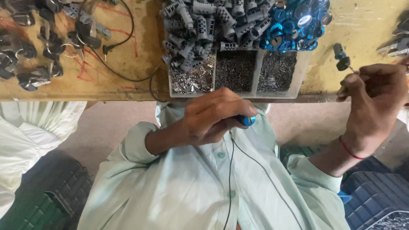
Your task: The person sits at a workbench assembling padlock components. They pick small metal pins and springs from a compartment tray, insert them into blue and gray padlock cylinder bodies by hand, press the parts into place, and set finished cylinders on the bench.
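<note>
The left hand (213,117) is curled in front of the person's pale green shirt (191,183), its fingers (230,102) closed around a small blue cylinder (247,120) whose rounded end shows at the thumb side; a thin black wire (232,170) runs down the shirt from just below that hand. The right hand (375,100) is raised near the desk (128,55) edge, its fingers pinched narrow on a slim metal pin (352,68) that carries a blue and black knob (341,57) at its far end; a red thread (351,150) circles that wrist. On the desk just beyond the left hand sits a clear tray (304,72) with 3 compartments, each filled with small metal parts; grey cylinder pieces (204,25) are heaped over its left and middle, and blue rings (298,21) are heaped over its right. Further left on the desk lie dark keys with metal loops (42,47) and a black cable with a plug (115,42). Dark plastic crates (375,191) stand on the floor by the right arm; pale cloth (30,127) shows at the left edge.
</note>
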